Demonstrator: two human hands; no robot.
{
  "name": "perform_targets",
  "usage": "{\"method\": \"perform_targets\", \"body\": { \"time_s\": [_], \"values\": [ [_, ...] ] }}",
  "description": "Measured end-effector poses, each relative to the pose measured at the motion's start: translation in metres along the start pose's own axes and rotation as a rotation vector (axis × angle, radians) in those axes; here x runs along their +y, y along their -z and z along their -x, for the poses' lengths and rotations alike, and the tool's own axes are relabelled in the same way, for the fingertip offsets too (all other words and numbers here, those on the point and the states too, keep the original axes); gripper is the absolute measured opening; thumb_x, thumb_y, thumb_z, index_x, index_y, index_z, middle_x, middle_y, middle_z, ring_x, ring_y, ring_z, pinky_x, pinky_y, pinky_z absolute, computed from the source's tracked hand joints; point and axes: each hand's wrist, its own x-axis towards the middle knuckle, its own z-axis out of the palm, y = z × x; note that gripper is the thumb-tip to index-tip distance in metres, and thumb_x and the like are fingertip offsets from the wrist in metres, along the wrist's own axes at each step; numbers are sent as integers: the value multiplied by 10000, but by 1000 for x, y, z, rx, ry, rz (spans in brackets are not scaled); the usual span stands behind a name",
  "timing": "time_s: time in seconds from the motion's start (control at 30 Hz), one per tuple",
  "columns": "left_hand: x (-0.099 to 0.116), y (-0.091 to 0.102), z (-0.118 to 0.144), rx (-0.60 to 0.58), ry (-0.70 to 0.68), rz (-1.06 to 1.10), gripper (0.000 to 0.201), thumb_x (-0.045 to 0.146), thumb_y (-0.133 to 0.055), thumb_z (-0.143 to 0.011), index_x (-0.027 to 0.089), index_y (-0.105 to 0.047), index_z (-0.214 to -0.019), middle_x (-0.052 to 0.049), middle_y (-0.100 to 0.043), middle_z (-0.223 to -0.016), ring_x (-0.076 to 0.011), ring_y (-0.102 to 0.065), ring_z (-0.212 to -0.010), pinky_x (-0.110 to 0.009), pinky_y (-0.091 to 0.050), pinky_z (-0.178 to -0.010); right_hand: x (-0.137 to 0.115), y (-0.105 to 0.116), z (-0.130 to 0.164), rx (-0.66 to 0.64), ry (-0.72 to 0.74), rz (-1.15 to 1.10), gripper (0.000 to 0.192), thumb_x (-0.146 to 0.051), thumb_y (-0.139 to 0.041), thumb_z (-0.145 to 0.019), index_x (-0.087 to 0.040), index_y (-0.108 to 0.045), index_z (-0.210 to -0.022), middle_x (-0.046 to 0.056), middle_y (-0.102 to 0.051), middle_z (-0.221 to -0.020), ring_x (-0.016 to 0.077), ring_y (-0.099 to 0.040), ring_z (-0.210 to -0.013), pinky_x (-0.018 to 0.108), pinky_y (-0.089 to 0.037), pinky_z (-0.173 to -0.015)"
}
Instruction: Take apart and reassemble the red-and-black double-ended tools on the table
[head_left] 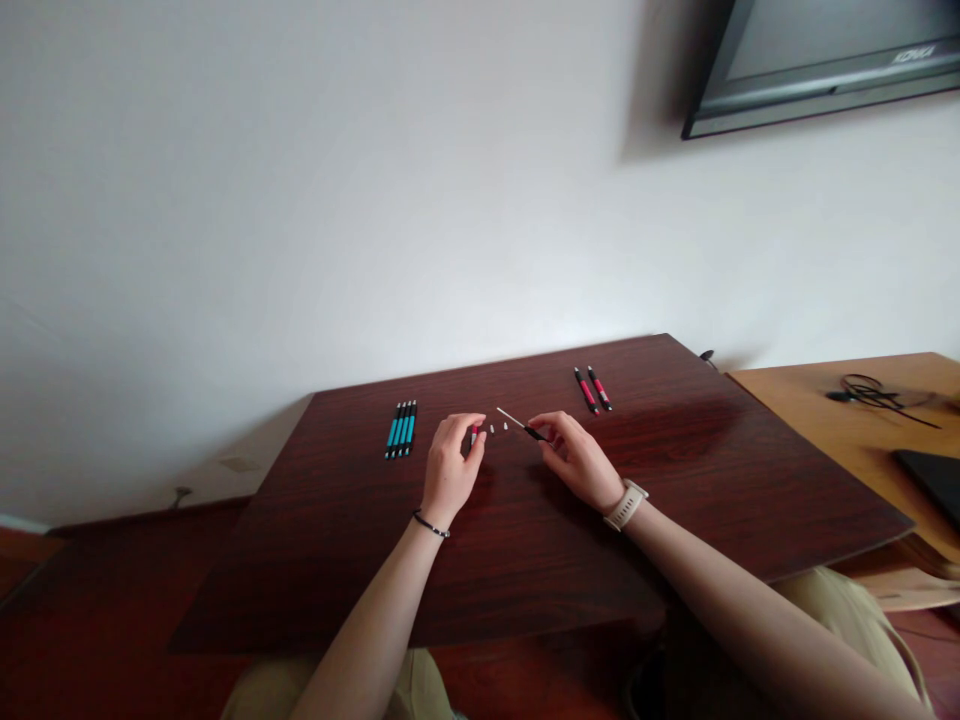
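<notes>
My left hand (452,458) is curled around a short pink and black pen barrel (474,436), which shows between thumb and fingers; the hand partly hides it. In my right hand (574,455), thumb and fingers pinch the black part of a pen (535,433). A thin white refill (511,417) sticks out of that part, pointing up and left. Two small pale pen pieces, a left one (492,430) and a right one (505,426), lie on the table between my hands.
Several blue and black pens (401,431) lie side by side left of my hands on the dark wooden table (525,580). Two pink and black pens (593,390) lie at the back right. A lighter table (810,385) at right carries a black cable (870,392).
</notes>
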Motion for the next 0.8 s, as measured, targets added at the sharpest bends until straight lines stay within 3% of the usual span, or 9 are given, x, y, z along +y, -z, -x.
{"method": "perform_targets", "body": {
  "time_s": [0.1,0.23,0.57,0.8],
  "values": [
    [-7,-3,0,40,86,105,236,287,-606,-1043,243,-668,-1267,-82,-752,-1155,-227,-716,-1076,-406,-572,-1008,-9,1,1,-35,47,-20,359,-127,-536,-951,-268,-637,-1266,75,-693,-1129,249,-643,-987,401,-550,-910],
    [-12,-5,0,8,170,229,205,378,-632,-1036,230,-726,-1142,-80,-779,-1116,-218,-750,-989,-349,-602,-893,-12,3,1,-57,86,-37,354,-122,-523,-975,-271,-644,-1273,79,-706,-1171,257,-642,-1038,414,-550,-927],
    [-4,-2,1,-62,222,367,207,419,-673,-1009,226,-746,-1027,-56,-790,-996,-223,-755,-935,-331,-593,-853,-12,4,2,-80,87,-49,342,-138,-523,-1000,-279,-645,-1287,71,-717,-1204,255,-643,-1054,414,-562,-924],
    [-16,-1,-1,179,295,399,246,454,-660,-994,210,-695,-1005,-51,-738,-955,-199,-720,-898,-313,-586,-832,-7,5,1,-1,46,-34,332,-140,-527,-997,-267,-666,-1271,86,-730,-1178,271,-656,-1056,436,-564,-945]
  ]
}}
